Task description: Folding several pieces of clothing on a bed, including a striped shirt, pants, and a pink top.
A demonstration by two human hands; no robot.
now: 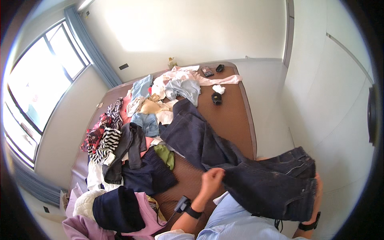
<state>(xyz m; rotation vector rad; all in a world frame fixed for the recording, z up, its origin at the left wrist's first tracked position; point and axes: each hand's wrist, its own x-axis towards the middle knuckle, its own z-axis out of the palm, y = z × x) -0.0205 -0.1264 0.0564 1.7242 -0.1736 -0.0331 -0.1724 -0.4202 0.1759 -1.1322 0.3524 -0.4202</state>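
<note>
A pair of dark blue jeans (258,180) stretches from the middle of the bed to the lower right, its legs on the bed and its waist raised near my body. My left hand (212,179) pinches the near edge of the denim around the middle of the jeans. At the waistband, my right hand (318,186) holds the jeans from the far right side, its fingers mostly hidden behind the cloth. Left of the jeans lie a navy garment (150,172), a dark grey pair of trousers (132,144) and a green cloth (165,156).
A brown bed mat (231,126) bears a heap of light clothes (180,84), a beige bra (151,106), a striped garment (108,144) and a black rolled item (216,98). Folded clothes (117,210) are stacked at the lower left. A white wardrobe (330,120) stands at the right.
</note>
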